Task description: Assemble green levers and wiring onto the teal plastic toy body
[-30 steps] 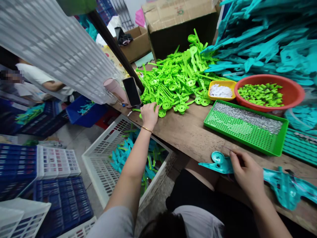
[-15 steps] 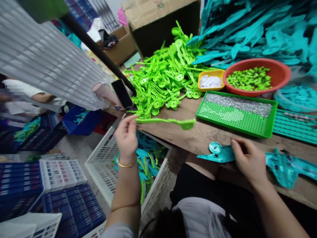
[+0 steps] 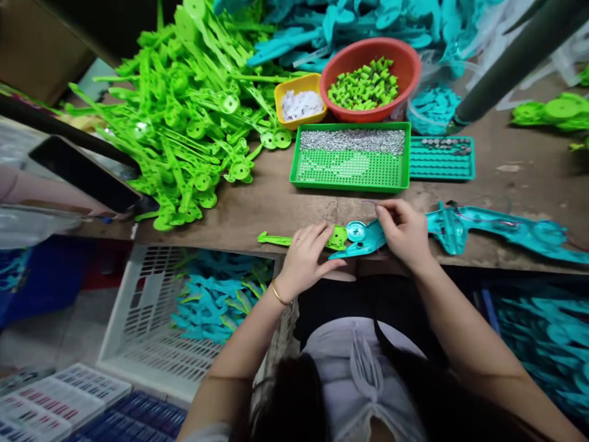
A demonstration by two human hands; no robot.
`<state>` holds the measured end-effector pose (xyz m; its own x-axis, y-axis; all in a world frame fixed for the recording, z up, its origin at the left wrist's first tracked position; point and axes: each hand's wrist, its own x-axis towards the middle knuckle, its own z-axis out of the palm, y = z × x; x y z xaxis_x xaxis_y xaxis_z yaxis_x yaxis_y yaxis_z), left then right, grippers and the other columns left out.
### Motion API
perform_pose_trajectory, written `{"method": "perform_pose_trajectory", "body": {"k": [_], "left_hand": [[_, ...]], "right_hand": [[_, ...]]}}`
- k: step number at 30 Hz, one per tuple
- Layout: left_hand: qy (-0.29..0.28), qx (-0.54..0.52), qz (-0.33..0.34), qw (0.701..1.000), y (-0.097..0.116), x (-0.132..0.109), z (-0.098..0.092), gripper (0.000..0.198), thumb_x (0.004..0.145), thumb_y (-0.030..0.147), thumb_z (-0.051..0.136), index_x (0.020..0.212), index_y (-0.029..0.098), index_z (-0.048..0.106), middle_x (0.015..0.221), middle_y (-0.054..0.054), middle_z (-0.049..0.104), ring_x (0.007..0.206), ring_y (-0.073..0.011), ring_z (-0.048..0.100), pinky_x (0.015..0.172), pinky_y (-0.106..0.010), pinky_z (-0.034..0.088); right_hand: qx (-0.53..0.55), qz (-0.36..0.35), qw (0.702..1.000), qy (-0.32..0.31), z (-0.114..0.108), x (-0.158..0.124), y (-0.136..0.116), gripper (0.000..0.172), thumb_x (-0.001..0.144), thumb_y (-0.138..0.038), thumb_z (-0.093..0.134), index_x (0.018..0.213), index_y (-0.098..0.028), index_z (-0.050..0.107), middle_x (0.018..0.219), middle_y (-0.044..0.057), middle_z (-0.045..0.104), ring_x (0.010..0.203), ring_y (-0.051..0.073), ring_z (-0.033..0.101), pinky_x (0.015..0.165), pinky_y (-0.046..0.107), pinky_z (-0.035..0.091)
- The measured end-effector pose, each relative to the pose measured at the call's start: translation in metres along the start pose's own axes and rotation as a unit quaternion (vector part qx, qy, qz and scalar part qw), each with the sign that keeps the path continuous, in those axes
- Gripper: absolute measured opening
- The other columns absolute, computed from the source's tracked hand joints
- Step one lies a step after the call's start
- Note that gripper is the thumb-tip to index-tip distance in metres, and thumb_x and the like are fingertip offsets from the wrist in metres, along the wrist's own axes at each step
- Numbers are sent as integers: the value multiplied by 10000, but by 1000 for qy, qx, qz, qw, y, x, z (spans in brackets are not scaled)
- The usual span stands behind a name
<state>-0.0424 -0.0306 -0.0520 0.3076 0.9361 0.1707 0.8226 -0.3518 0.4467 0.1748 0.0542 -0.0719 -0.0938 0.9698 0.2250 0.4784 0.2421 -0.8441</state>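
Green plastic is held at the middle of the frame: a long flat lime-green piece (image 3: 294, 239) with a round disc end lies on the edge of the wooden table (image 3: 506, 184), and the left hand (image 3: 306, 261) is laid over its disc end, fingers curled and closed on it. Just to its right, touching or nearly touching that disc, a teal piece (image 3: 363, 236) with a round cup is pinched by the right hand (image 3: 405, 233), thumb and fingertips pressed together on it. Further right along the table edge a longer teal assembly (image 3: 497, 227) is seen, lying flat. Above the hands, at centre frame, a green perforated tray (image 3: 350, 166) is set — its far strip is covered with small silvery parts — and a smaller teal tray (image 3: 442, 158) sits just beside it on the right. Behind these, toward the top, a yellow dish (image 3: 299, 104) of white bits and an orange-red bowl (image 3: 370, 77) of small green blocks are placed side by side. A big heap of lime-green pieces (image 3: 184, 116) fills the upper left. At lower left, below the table edge, a white slatted crate (image 3: 138, 325) holding teal and green parts is seen.
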Motion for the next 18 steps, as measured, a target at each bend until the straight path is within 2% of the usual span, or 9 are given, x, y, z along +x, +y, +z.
{"method": "perform_pose_trajectory", "body": {"k": [3, 6, 9, 12, 15, 18], "left_hand": [[-13, 13, -56, 998, 10, 17, 6, 566, 852, 536, 572, 1265, 151, 530, 1235, -150, 620, 1166, -291, 559, 990, -447, 433], [-5, 13, -82, 997, 19, 32, 4, 489, 869, 456, 580, 1218, 114, 559, 1184, -157, 624, 1123, -291, 565, 968, -441, 448], [13, -26, -50, 998, 28, 44, 2, 480, 870, 371, 594, 1277, 131, 509, 1234, -144, 607, 1163, -270, 542, 997, -425, 430], [0, -58, -17, 998, 32, 51, 4, 500, 849, 294, 609, 1310, 148, 479, 1265, -127, 605, 1170, -267, 538, 1011, -426, 414], [-11, -99, -8, 995, 28, 55, 7, 485, 836, 248, 613, 1299, 167, 494, 1262, -105, 617, 1158, -248, 551, 1011, -407, 415], [-19, -122, 1, 992, 22, 57, 8, 513, 837, 280, 624, 1322, 197, 479, 1282, -94, 613, 1161, -237, 560, 1013, -402, 416]], "right_hand": [[11, 5, 1000, -7, 0, 2, -1, 160, 872, -319, 557, 884, -191, 653, 739, 12, 659, 654, 143, 587, 610, 271, 443], [16, 5, 1000, -8, -1, 3, -2, 158, 872, -311, 554, 878, -187, 653, 734, 11, 656, 656, 141, 589, 616, 270, 443], [17, 1, 1000, -11, -2, 3, -2, 164, 877, -316, 548, 883, -191, 655, 733, 10, 661, 660, 142, 592, 619, 270, 442], [16, -2, 1000, -12, -2, 3, -2, 168, 878, -315, 544, 891, -192, 657, 717, 9, 655, 643, 141, 580, 607, 269, 434], [20, -1, 1000, -19, -2, 4, -2, 171, 881, -315, 538, 888, -191, 655, 704, 8, 647, 629, 140, 572, 597, 269, 428], [19, -5, 999, -29, -2, 5, -1, 174, 884, -314, 534, 898, -192, 657, 736, 16, 660, 658, 145, 589, 618, 271, 435]]}}
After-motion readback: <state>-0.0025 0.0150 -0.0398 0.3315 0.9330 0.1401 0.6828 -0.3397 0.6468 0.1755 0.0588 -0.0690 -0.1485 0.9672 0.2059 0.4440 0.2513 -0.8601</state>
